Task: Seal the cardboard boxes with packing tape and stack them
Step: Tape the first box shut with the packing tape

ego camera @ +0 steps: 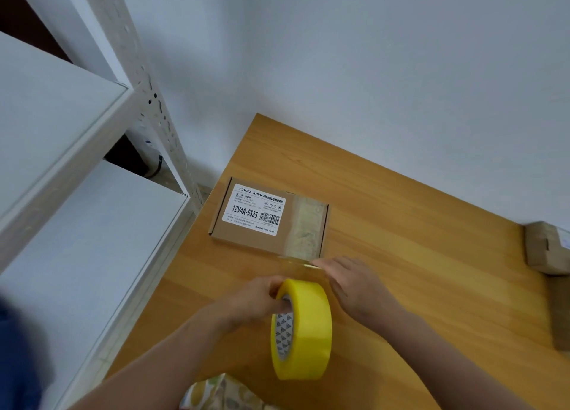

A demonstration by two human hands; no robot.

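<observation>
We gripped the tape roll (303,329) with our left hand (262,298), fingers hooked through its core. Our right hand (351,283) pinched the side of the clear strip (296,266) drawn off it. The strip ran taut from the roll toward 12 o'clock, reaching the near edge of the flat cardboard box (268,221).

We judged the strip to be the weak point. It was bare and sticky, so any slack could let it fold onto itself or catch the wooden table (416,270) before it was cut. No cutter showed, so a tear by hand might go ragged or run crooked. The box looked light, and a hard pull might drag it toward us or lift the band already laid.

The box lay flat at 12 o'clock from the roll, near the table's left edge. It was plain brown card with a white label (256,209) bearing a barcode and "12V4A-5525". A band of tape crossed its right part, cloudy and a little wrinkled.

A second brown box (546,249) sat well apart at 3 o'clock, by the wall. White shelving (77,150) stood at 9 o'clock, and something patterned (222,394) that we could not identify lay at 6 o'clock.
</observation>
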